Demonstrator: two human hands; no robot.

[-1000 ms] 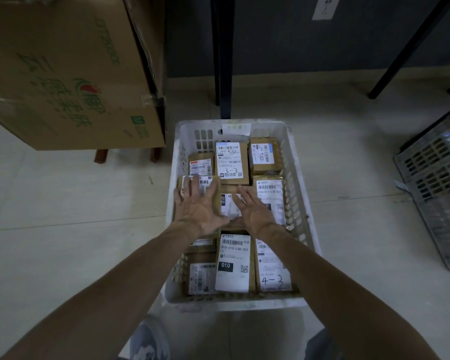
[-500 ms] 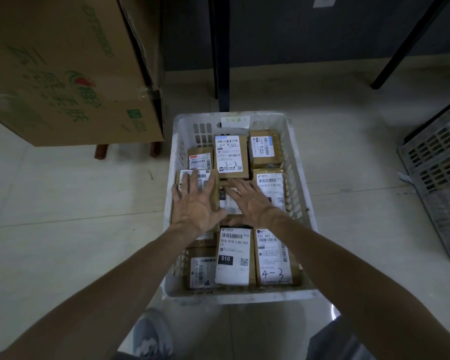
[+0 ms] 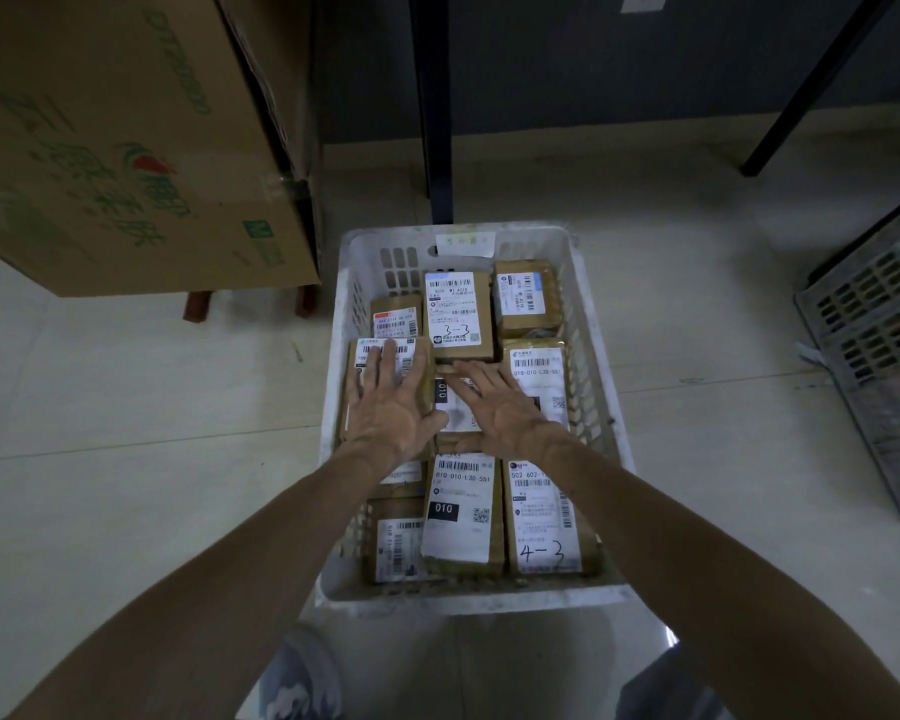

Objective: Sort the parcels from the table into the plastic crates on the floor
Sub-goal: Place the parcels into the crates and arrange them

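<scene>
Fingers straight, I press my left hand on the nine-o'clock parcel and my right hand on the centre parcel, probably levelling the white crate.

Pale tiled floor, glossy, crossed by thin grout lines. Dark grey wall at the back, with a white wall plate at the top edge. Black upright leg in the middle, slanted black leg to the right. Large cardboard box with green print at left, above reddish-brown wooden legs. Dim light.
</scene>
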